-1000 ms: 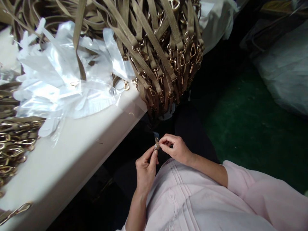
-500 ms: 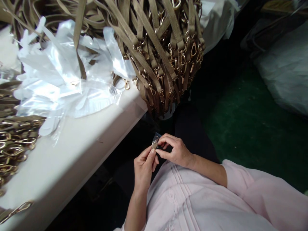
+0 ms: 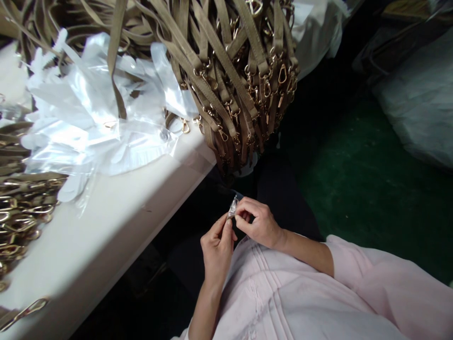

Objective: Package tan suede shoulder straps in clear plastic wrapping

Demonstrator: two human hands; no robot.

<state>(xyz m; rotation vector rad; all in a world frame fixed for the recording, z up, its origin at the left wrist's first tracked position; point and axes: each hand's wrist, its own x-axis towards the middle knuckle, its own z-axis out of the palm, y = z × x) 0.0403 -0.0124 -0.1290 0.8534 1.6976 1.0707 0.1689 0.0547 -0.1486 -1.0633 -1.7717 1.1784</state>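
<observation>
Both hands meet over my lap, just off the table's corner. My left hand pinches the lower end of a small metal clasp in a clear plastic sleeve. Fingertips of my right hand are closed on the same small piece from the right. A strap may hang from it, but the dark background hides this. Above the hands, a thick bundle of olive-brown straps with gold clasps hangs over the table edge.
A white table runs along the left. A heap of clear plastic sleeves lies on it, with more straps and gold clasps at the far left. Green floor and a pale bag lie to the right.
The small wrapped clasp has been turned and lifted slightly between the fingertips; both hands stay in nearly the same place.
</observation>
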